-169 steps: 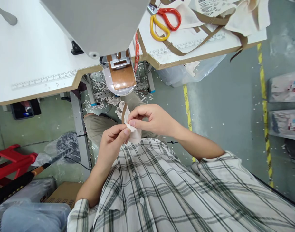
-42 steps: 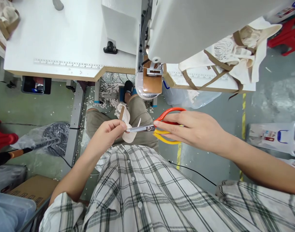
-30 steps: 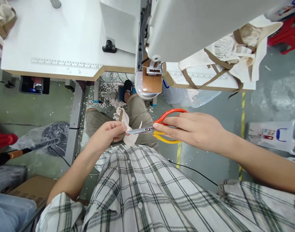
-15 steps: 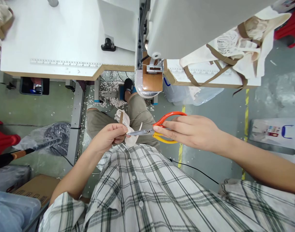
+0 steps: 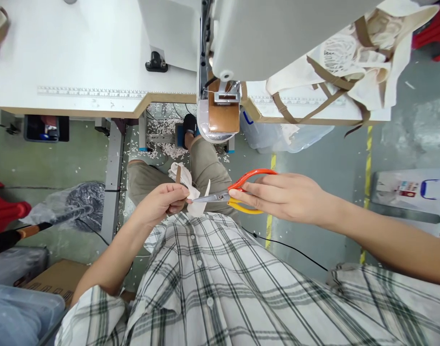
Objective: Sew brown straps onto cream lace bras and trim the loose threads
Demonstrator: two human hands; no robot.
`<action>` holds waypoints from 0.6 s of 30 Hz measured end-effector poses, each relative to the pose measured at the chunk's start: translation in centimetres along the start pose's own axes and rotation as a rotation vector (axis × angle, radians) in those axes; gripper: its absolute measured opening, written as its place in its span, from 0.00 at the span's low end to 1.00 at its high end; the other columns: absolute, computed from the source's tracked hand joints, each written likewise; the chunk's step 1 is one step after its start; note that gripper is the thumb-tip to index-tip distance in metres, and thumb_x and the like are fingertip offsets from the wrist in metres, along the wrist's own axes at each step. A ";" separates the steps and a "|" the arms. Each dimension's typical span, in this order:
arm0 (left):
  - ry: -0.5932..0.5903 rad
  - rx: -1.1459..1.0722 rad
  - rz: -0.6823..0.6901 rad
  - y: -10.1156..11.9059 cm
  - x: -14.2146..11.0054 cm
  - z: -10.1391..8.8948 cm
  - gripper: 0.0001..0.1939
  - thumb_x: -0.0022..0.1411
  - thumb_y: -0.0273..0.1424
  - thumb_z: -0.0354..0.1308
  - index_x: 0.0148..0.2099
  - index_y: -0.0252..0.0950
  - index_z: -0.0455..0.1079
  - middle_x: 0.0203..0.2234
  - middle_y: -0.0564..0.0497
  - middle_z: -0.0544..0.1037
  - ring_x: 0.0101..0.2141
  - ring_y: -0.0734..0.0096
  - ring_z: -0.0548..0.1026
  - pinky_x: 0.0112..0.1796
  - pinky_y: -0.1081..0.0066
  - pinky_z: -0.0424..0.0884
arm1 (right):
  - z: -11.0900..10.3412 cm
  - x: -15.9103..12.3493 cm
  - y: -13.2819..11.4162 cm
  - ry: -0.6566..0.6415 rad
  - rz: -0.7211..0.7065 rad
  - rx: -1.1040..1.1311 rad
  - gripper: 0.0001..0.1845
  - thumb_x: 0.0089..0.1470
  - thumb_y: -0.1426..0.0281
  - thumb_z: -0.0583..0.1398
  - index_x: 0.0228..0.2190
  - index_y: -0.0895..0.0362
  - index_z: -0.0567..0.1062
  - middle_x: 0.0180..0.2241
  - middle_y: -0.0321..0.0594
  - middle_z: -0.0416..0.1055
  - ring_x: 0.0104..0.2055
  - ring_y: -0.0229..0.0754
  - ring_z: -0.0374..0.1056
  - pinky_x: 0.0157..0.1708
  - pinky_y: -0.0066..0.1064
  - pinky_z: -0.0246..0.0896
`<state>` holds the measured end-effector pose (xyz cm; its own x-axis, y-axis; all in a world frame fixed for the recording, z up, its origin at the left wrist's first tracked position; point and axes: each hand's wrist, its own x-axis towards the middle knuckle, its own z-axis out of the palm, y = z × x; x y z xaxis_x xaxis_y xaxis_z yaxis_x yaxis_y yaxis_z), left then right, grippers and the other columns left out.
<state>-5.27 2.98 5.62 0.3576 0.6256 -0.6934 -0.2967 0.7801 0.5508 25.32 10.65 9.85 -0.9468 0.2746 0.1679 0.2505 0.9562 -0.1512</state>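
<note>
My left hand (image 5: 165,201) pinches a small piece of white fabric (image 5: 196,207) with a brown strip (image 5: 178,174) on it. The fabric hangs over my lap, partly hidden behind my fingers. In my right hand (image 5: 287,198) is a pair of scissors (image 5: 220,197) with one red and one yellow handle. Their blades point left and lie apart, one tip touching or close beside my left fingertips, the other sticking up in front of the fabric. Whether the blades are cutting anything is too small to tell.
A sewing machine (image 5: 277,33) stands ahead, its brown plate (image 5: 224,119) beyond my knees. White fabric with brown straps (image 5: 328,72) lies on the right tabletop. The left tabletop (image 5: 79,57) bears a ruler strip. Plastic bins (image 5: 410,190) stand on the floor at right.
From holding the fabric with both hands, my right hand has come to hold the scissors, which lay on the right tabletop. Over the last second both hands stay nearly still; the view shifts slightly.
</note>
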 end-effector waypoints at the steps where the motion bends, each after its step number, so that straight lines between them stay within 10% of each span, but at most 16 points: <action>1: 0.009 -0.004 0.015 0.0 0.0 0.0 0.19 0.49 0.41 0.72 0.25 0.31 0.72 0.22 0.51 0.69 0.19 0.84 0.54 0.21 0.76 0.45 | 0.1 -0.2 0.0 0.024 0.029 -0.009 0.28 0.65 0.75 0.57 0.63 0.41 0.65 0.38 0.30 0.78 0.31 0.33 0.70 0.25 0.28 0.61; 9: 0.091 -0.019 0.243 -0.8 -0.6 0.3 0.18 0.56 0.43 0.68 0.29 0.33 0.71 0.17 0.58 0.59 0.22 0.80 0.57 0.26 0.74 0.53 | 1.5 -1.3 -0.6 0.335 0.328 0.025 0.28 0.59 0.72 0.65 0.59 0.46 0.71 0.36 0.41 0.78 0.34 0.42 0.75 0.27 0.31 0.68; 18: 0.234 0.093 0.394 -1.5 -1.1 1.3 0.12 0.62 0.39 0.64 0.31 0.37 0.73 0.21 0.56 0.66 0.26 0.75 0.62 0.31 0.72 0.59 | 5.3 -1.1 -4.0 0.350 0.572 0.446 0.24 0.53 0.71 0.66 0.53 0.50 0.74 0.44 0.43 0.74 0.32 0.39 0.71 0.30 0.33 0.71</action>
<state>-4.07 1.15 6.18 0.0208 0.8641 -0.5029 -0.2855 0.4872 0.8253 24.32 6.03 5.11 -0.5593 0.7961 0.2310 0.5036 0.5477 -0.6682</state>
